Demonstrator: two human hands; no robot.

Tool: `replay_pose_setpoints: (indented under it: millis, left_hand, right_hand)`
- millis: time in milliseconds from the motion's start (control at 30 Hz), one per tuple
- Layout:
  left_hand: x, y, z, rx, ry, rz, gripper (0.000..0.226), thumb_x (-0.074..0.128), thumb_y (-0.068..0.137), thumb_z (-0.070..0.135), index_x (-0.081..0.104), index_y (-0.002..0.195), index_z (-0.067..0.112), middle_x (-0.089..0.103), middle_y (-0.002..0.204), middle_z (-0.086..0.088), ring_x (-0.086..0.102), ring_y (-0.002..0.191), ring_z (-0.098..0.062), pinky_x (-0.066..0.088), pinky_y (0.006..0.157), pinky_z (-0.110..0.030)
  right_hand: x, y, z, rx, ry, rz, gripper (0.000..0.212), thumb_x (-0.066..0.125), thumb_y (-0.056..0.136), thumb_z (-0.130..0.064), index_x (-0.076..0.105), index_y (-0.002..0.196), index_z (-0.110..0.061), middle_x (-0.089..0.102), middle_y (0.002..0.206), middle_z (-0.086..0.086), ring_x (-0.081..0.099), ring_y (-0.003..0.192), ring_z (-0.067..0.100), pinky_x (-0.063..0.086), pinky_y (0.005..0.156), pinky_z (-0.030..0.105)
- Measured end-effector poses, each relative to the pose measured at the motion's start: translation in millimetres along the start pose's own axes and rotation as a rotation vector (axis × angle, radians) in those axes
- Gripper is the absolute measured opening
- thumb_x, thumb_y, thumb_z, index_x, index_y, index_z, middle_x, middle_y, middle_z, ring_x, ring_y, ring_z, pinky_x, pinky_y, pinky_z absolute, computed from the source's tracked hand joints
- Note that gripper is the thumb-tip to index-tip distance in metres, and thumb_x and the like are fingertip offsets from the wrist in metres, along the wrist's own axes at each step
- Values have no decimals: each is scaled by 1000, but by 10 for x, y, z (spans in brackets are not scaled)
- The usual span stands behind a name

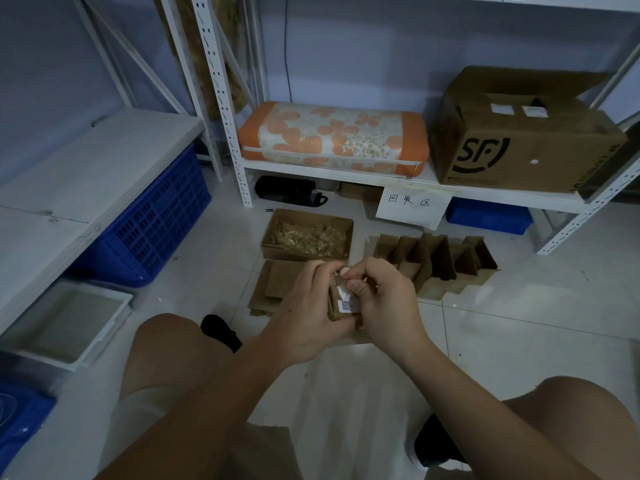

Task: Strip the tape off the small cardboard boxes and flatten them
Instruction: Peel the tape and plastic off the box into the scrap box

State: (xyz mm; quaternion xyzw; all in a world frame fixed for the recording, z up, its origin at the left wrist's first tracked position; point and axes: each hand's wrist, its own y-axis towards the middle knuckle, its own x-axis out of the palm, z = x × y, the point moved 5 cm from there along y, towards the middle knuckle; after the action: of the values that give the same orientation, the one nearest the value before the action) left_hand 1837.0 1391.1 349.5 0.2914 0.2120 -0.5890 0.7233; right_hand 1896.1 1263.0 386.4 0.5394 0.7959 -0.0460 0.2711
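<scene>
I hold a small cardboard box (341,306) with a white printed label above the floor, between my knees. My left hand (304,313) wraps around its left side. My right hand (384,299) grips its right side, thumb and fingers pinching at the box's top edge where the tape sits. On the floor behind my hands lies a stack of flattened boxes (277,285). Beyond it stands an open cardboard box holding crumpled tape strips (308,235). To the right, several small boxes (436,261) stand in a row.
White metal shelving (239,164) carries an orange flowered cushion (332,136) and a large SF carton (519,133). A paper sign (412,206) hangs from the shelf. A blue crate (159,216) and a white tray (65,323) sit under the left shelf.
</scene>
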Motion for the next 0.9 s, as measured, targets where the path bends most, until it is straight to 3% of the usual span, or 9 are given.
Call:
replay_pose_setpoints:
  millis: [100,267,367,533,633,767,900]
  left_hand:
    - [20,-23,-11,-35,-38,11,85,60,71,65,40,146,30,33,127,21,48,115,0,44,88,-15]
    - [31,-32,-44,-43,-83,37,84,67,73,63,40,145,31,35,129,21,51,119,-3,53,95,-33]
    - [20,-28,-30,-18,-85,57,86,68,73,66,40,146,29,35,129,21,50,119,-2,51,94,-27]
    - [0,-18,-19,18,-85,76,83,74,74,64,41,143,31,36,128,23,49,118,4,43,87,-8]
    - [7,-30,-23,28,-92,92,82,81,75,55,43,143,29,35,127,24,48,118,7,41,87,-5]
    - [21,-33,-15,17,-137,107,79,78,74,61,41,140,38,37,128,23,50,120,5,42,90,-6]
    - [65,-58,-18,-19,-163,110,77,80,76,54,39,139,39,37,127,24,51,118,5,42,87,-6]
  right_hand:
    - [24,-34,14,-12,28,46,24,64,87,8,69,82,-15,61,83,-13,57,85,6,46,75,24]
    - [40,-51,87,-6,60,114,27,62,88,-3,65,84,-29,62,84,-17,61,88,16,53,78,48]
    - [18,-58,134,30,106,143,32,61,90,-5,65,85,-35,65,87,-14,64,89,19,55,77,52]
    - [-30,-64,190,110,180,193,33,61,94,0,66,81,-30,68,86,-6,65,86,19,57,74,49]
    - [-50,-85,192,134,212,242,35,61,93,1,65,79,-30,67,83,-5,64,82,16,55,71,41]
    - [-94,-111,143,137,175,329,39,60,94,3,61,78,-33,63,87,-6,59,83,4,48,70,24]
    - [-106,-62,25,46,8,331,33,67,90,0,63,84,-32,60,89,-15,56,89,-6,43,73,8]
